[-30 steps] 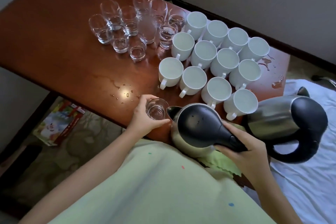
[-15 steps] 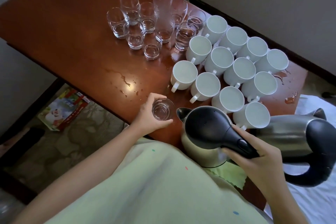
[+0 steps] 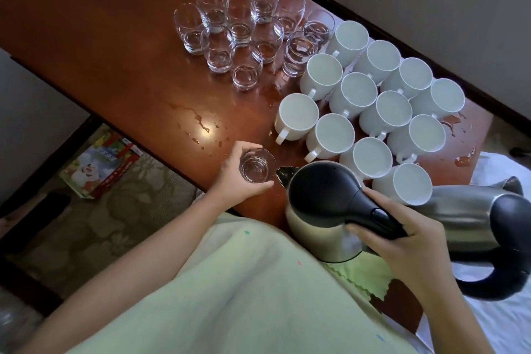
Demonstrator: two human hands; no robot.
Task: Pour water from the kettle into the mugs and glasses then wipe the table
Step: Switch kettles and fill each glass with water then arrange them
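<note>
My left hand (image 3: pixel 234 179) grips a small clear glass (image 3: pixel 256 166) at the near edge of the brown table (image 3: pixel 115 52). My right hand (image 3: pixel 402 244) holds the black handle of a steel kettle (image 3: pixel 324 207), whose spout sits just right of the glass rim. Several clear glasses (image 3: pixel 247 34) stand grouped at the back, some with water in them. Several white mugs (image 3: pixel 373 112) are clustered to the right of the glasses. A green cloth (image 3: pixel 362 276) lies under the kettle.
A second steel kettle (image 3: pixel 471 221) with a black handle lies to the right, over white bedding (image 3: pixel 502 322). Water spills show on the table near the centre (image 3: pixel 201 123) and at the right end (image 3: pixel 459 158). A colourful box (image 3: pixel 100 164) lies on the floor.
The view has shifted, so table items sit further right and lower in frame. The kettle spout has come closer to the held glass. Both hands keep their grips.
</note>
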